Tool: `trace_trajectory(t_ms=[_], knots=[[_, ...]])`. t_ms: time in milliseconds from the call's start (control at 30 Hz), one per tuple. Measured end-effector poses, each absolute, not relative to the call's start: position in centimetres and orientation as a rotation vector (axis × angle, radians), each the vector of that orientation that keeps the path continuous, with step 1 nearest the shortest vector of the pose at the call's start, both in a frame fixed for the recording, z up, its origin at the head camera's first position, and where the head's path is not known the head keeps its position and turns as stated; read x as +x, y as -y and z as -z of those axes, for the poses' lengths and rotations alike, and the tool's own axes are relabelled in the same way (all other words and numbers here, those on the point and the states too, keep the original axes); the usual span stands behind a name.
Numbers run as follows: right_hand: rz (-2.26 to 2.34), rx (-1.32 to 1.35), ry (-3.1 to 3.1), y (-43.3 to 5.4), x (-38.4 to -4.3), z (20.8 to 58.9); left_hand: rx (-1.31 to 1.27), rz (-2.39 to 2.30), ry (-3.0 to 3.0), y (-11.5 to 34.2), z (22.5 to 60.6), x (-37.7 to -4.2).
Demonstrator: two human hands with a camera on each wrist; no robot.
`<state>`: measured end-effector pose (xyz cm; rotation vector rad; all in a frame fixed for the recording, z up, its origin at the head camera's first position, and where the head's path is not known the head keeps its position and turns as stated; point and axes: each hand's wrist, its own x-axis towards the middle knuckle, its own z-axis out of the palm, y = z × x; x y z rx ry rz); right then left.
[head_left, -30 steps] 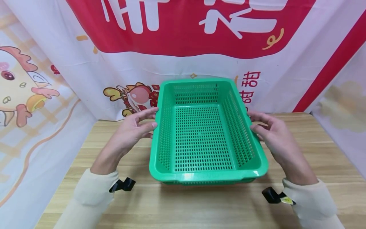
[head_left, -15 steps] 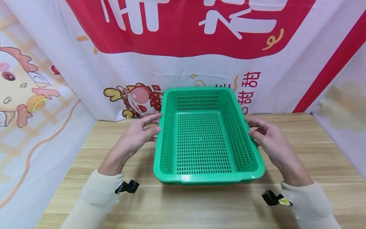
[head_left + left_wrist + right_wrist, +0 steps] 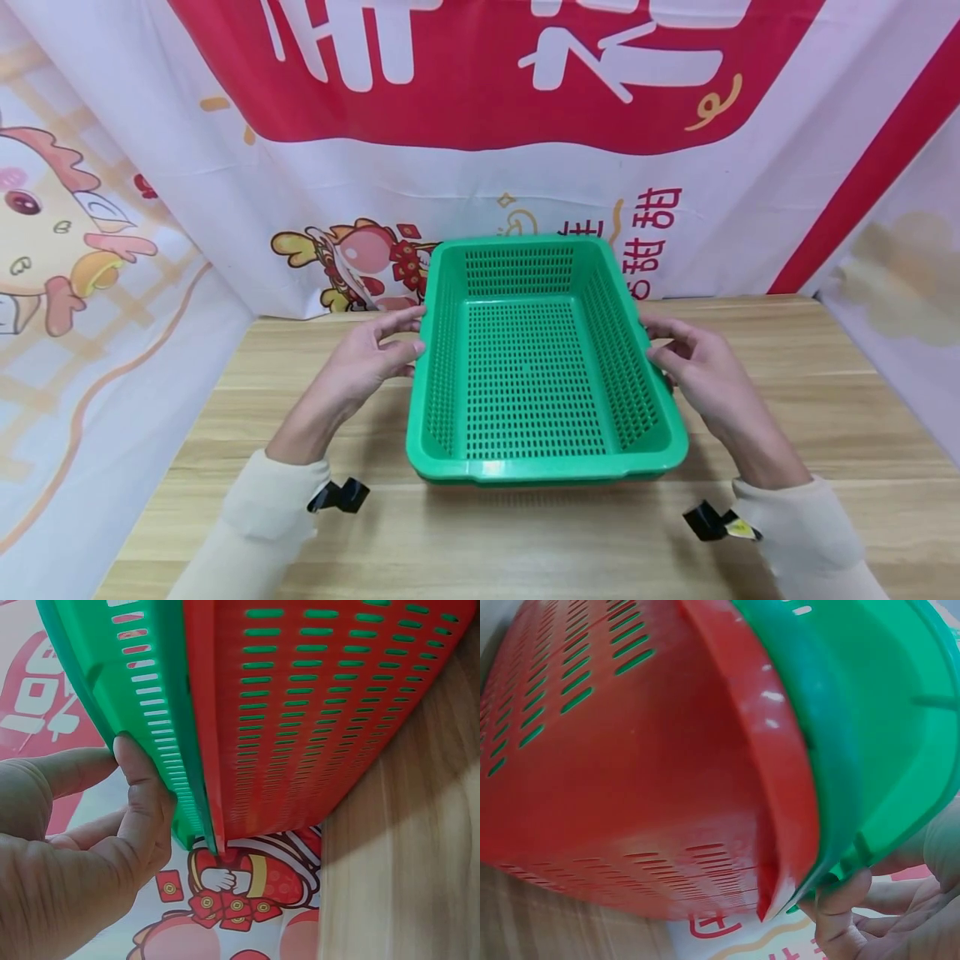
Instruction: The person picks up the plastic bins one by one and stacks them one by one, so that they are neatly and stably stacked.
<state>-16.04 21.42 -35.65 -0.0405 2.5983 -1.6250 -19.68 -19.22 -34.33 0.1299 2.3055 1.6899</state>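
A green perforated plastic basket (image 3: pixel 547 468) is in the middle of the head view, its inside bare. My left hand (image 3: pixel 363 358) pinches its left rim between thumb and fingers. On the opposite side my right hand (image 3: pixel 705 367) grips the right rim. Both wrist views show a red perforated basket (image 3: pixel 300 712) directly beneath the green, resting on the table. A darker green band (image 3: pixel 178 712) runs between the two; I cannot tell if it belongs to another basket. From above, the red basket is hidden.
The light wood table (image 3: pixel 525 550) spreads around the baskets. Behind it hangs a printed white and red cloth (image 3: pixel 465 179), close to the far side of the baskets. More printed cloth (image 3: pixel 90 417) hangs at the left. Black camera mounts (image 3: pixel 341 495) sit at both wrists.
The green basket has come down, looking a little smaller and levelling out above the red one. Both hands have moved with it and kept their hold on its rim.
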Motion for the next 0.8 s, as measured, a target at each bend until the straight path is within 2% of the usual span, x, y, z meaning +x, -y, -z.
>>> trace_trajectory(t_ms=[800], knots=[[1.598,-0.012,-2.647,-20.82,-16.18,36.39,0.097,-1.676,-2.282,19.45,35.16,-19.82]])
